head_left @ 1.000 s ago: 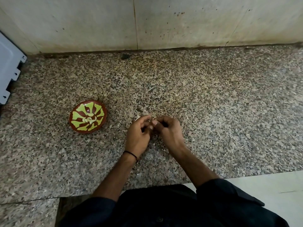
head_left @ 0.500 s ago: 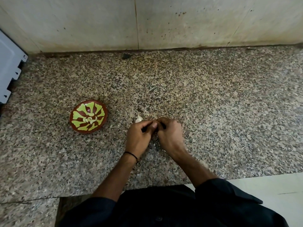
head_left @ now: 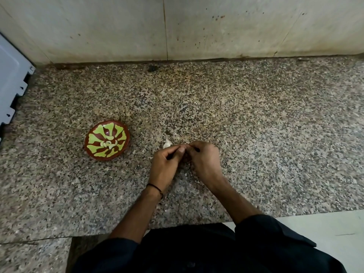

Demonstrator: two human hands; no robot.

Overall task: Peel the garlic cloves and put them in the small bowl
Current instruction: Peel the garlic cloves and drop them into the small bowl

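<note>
A small brown bowl with a green pattern sits on the granite counter, left of my hands, with a few pale peeled cloves at its centre. My left hand and my right hand meet fingertip to fingertip low over the counter, fingers curled, pinching a garlic clove that is almost fully hidden between them. A whitish piece of garlic or skin lies on the counter just beyond my left fingertips.
The speckled granite counter runs back to a stained tiled wall. A grey-blue appliance edge stands at the far left. Small skin flakes lie near my wrists. The counter's front edge is below my forearms.
My hands have stayed together at the same spot, with small finger shifts. The whitish piece beyond my left fingertips has come into clear view.
</note>
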